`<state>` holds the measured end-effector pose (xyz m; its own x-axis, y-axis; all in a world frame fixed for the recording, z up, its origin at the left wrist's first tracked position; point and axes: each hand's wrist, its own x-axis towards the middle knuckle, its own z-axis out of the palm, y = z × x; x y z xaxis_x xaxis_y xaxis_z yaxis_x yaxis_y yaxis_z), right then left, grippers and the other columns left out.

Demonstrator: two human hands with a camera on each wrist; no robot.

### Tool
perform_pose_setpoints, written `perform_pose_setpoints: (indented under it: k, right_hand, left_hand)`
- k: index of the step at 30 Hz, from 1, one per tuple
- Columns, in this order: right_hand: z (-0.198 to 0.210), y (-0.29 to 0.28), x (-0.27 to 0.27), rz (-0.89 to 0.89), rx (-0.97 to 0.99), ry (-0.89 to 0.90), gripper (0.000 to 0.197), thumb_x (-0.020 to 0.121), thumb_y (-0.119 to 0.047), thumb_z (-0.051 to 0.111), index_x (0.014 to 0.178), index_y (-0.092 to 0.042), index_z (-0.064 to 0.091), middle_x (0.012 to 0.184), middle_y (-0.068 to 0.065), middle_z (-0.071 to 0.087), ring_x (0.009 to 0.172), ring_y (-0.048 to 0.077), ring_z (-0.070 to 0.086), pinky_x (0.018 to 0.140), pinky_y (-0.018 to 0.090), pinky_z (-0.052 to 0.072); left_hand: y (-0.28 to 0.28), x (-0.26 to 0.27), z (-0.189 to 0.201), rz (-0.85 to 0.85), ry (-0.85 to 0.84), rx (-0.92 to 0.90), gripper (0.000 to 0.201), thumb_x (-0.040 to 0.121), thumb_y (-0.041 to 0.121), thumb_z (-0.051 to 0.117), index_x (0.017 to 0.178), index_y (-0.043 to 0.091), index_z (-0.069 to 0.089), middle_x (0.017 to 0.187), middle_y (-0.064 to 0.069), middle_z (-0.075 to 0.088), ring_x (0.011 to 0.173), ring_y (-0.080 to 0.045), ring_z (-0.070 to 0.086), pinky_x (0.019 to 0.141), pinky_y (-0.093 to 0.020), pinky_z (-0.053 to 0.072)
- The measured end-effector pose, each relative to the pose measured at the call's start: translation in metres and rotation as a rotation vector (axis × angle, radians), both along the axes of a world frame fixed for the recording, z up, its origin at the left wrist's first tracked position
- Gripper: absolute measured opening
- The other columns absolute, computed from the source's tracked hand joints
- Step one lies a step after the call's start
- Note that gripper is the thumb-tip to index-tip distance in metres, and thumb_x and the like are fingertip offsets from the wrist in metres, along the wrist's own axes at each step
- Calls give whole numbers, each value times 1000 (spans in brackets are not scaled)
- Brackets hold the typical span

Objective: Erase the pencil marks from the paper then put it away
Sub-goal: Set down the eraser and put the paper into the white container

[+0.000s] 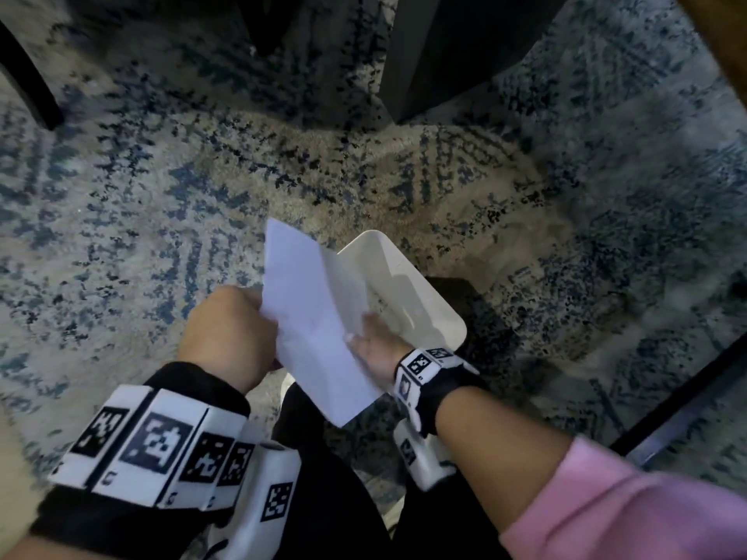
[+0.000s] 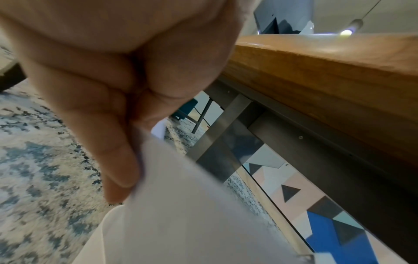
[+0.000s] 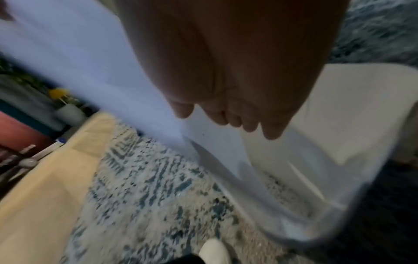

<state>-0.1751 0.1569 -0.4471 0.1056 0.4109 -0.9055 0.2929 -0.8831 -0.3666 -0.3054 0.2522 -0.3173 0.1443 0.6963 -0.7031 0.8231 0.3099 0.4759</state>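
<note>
A white sheet of paper [image 1: 311,317] hangs bent between both hands above a patterned rug. My left hand [image 1: 230,329] pinches its left edge, thumb against fingers, as the left wrist view shows close up with the hand [image 2: 117,125] over the paper [image 2: 192,223]. My right hand [image 1: 376,341] grips the right edge, fingers curled behind the sheet. Just past it stands a white rounded bin [image 1: 420,293], its open top partly covered by the paper. In the right wrist view my right hand [image 3: 237,71] holds the paper [image 3: 79,62] beside the bin [image 3: 361,107]. No pencil marks are readable.
A blue-grey rug [image 1: 161,196] covers the floor. Dark furniture legs [image 1: 444,54] stand at the back, another [image 1: 24,74] at far left. A wooden tabletop edge [image 2: 316,80] on a metal frame runs on the right. A black bar [image 1: 687,398] crosses the lower right.
</note>
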Motion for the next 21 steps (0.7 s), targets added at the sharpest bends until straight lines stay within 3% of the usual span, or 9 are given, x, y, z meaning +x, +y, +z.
perform_pose_setpoints:
  k: [1,4,5,7,12,14,16,18,21]
  right_hand:
    - [0,-1,6,-60,16,-21,62,102,-35,32,151,-12,2,159,6,-1,146,19,7,115,29,10]
    - [17,11,-4,-350,215,219,63,97,-50,30,151,-25,10,156,-5,17,138,4,18,115,32,10]
    - [20,18,-13,-343,241,304,64,97,-50,30,152,-24,10,157,-5,13,140,3,16,116,30,7]
    - [13,20,-25,-175,213,305,61,101,-41,28,152,-18,5,159,-2,0,145,9,4,117,27,2]
    - [-15,8,11,64,-125,-47,56,101,-39,28,147,-6,25,151,18,28,138,32,28,113,37,23]
    - [-13,13,18,45,-52,-110,62,100,-38,33,150,-9,12,156,19,12,143,33,16,115,39,18]
    - [-2,23,10,17,171,-65,64,100,-40,34,151,-18,2,159,9,-4,146,25,2,117,34,9]
    - [2,26,-4,8,283,35,58,100,-40,32,151,-24,9,159,1,6,146,18,10,116,28,9]
    - [-7,13,-10,-18,39,140,60,99,-49,24,147,-13,30,152,11,32,137,27,33,114,35,24]
  left_hand:
    - [0,-1,0,3,2,16,15,70,-5,48,68,-10,62,70,-30,68,72,-43,67,70,-60,56]
    - [-1,-3,-2,2,12,40,18,72,-6,48,67,-4,65,68,-25,69,68,-38,68,70,-54,58]
    - [-2,-3,-2,-6,13,48,17,73,-6,49,66,-3,65,67,-25,69,69,-38,68,70,-54,57]
    - [-3,0,2,-19,12,72,17,73,-5,51,62,-1,63,66,-25,68,69,-40,67,71,-54,57]
    - [-2,-5,9,-39,9,108,21,74,-5,51,59,2,64,61,-20,69,62,-34,68,68,-49,58]
    - [-1,-5,8,-44,16,109,23,74,-6,50,58,3,63,60,-20,68,61,-35,68,66,-50,58]
    - [-2,-4,7,-76,29,122,20,74,-5,51,60,1,63,61,-22,68,64,-37,67,65,-48,58]
    - [-2,-1,8,-110,31,125,19,74,-4,51,62,2,64,62,-21,67,66,-37,66,64,-43,55]
    - [-1,-2,9,-135,30,117,20,76,-3,51,66,3,67,67,-20,68,69,-36,66,66,-45,55]
